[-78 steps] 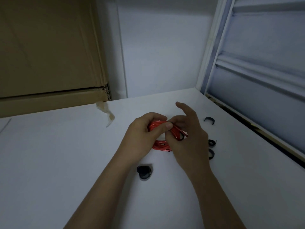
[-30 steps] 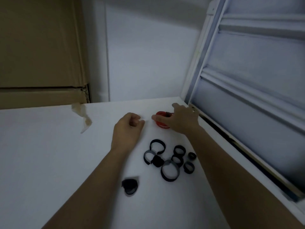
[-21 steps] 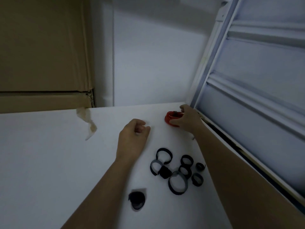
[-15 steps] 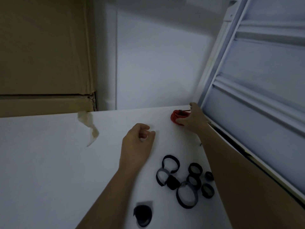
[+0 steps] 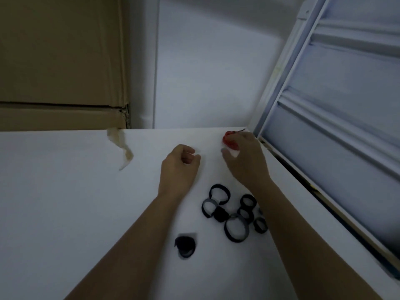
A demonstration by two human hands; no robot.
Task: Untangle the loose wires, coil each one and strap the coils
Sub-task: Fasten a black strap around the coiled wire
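Toward the upper right of the white table (image 5: 65,191), close to its far corner, the red wire coil (image 5: 229,141) lies at the fingertips of the right hand (image 5: 244,161). That hand arches over the near side of the coil with fingers loosely spread; whether it has a grip on the coil or only touches it cannot be told, as the fingers hide the contact. Putting the coil out in that corner looks like parking a finished bundle clear of the working area. The left hand (image 5: 179,167) rests on the table at centre frame, fingers loosely curled and holding nothing, seemingly idle. Below the hands, right of centre, a cluster of black strap loops (image 5: 233,213) sits within easy reach, probably kept there for binding further coils; one rolled black strap (image 5: 185,245) lies apart, lower down. A curled scrap of tape (image 5: 121,148) sticks at the table's far edge, upper left. Behind it stands a cardboard box (image 5: 60,61), a pale wall at centre, and a slatted white panel (image 5: 346,105) leaning along the right side. Lighting is dim.
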